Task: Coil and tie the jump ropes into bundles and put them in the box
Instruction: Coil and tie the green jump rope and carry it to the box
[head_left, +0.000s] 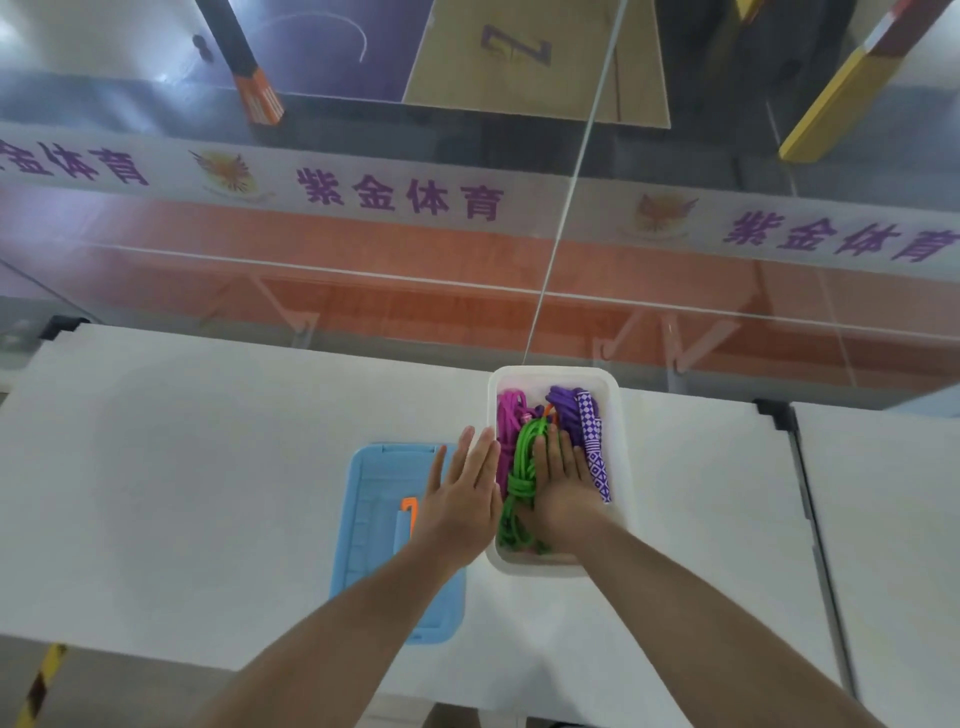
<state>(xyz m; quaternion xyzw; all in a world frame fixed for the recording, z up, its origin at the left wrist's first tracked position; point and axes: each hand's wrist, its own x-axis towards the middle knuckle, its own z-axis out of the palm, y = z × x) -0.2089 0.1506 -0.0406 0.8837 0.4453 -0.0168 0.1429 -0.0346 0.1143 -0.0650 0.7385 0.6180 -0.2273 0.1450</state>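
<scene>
Three rope bundles, green (521, 483), magenta (506, 426), purple (569, 410), lie lengthwise in white box (626, 467), lower centre. Banner (400, 195) reads 紫金体育. Right hand (563, 488) flat, fingers spread, pressing the ropes; left hand (462, 493) flat, holding nothing.

The flat right hand (563, 486) covers the middle of the white plastic box (626, 467), hiding whatever lies beneath the palm. The knotted green rope bundle (522, 486) passes under it at 3 o'clock. The left hand (462, 501) masks the light blue plastic lid (374, 525) at its 3 o'clock edge, along with part of an orange clip (409, 512). Both forearms are cut off by the bottom edge.
</scene>
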